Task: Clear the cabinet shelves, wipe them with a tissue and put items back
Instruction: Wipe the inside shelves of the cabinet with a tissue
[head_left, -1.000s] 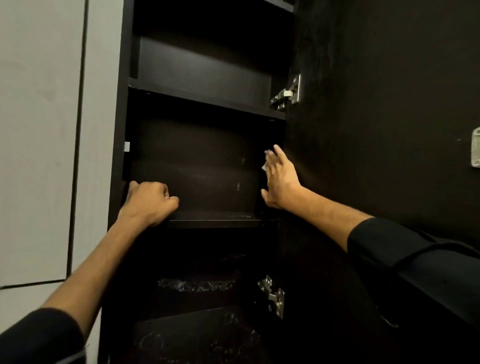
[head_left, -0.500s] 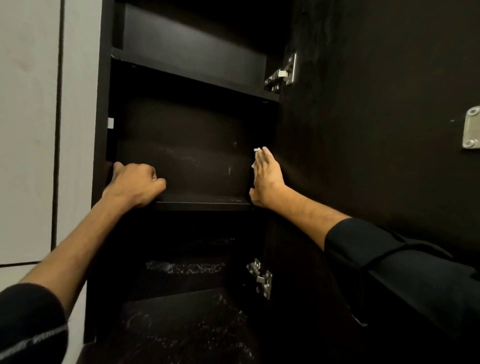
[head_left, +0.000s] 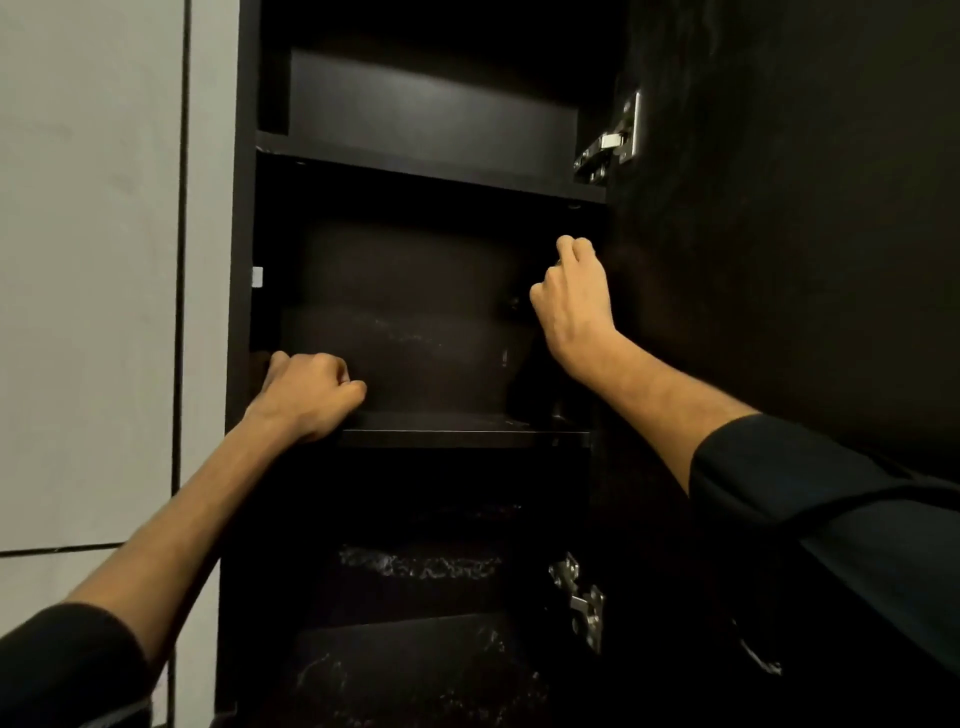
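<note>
At centre frame stands a dark cabinet (head_left: 244, 208) with its door (head_left: 779, 208) swung open at the right. Low in the middle, the left hand (head_left: 306, 395) rests on the front edge of the middle shelf (head_left: 457, 434), fingers curled into a loose fist over its left end; whether they clutch anything I cannot tell. Up at centre right, the right hand (head_left: 574, 306) is raised against the cabinet's right inner wall, fingers bunched tight; no tissue shows, so I cannot tell if one is inside the fist. An upper shelf (head_left: 415, 166) crosses above. Two metal hinges (head_left: 613, 140) (head_left: 582, 603) sit on the right edge. Pale wall panels (head_left: 88, 260) fill the left side
</note>
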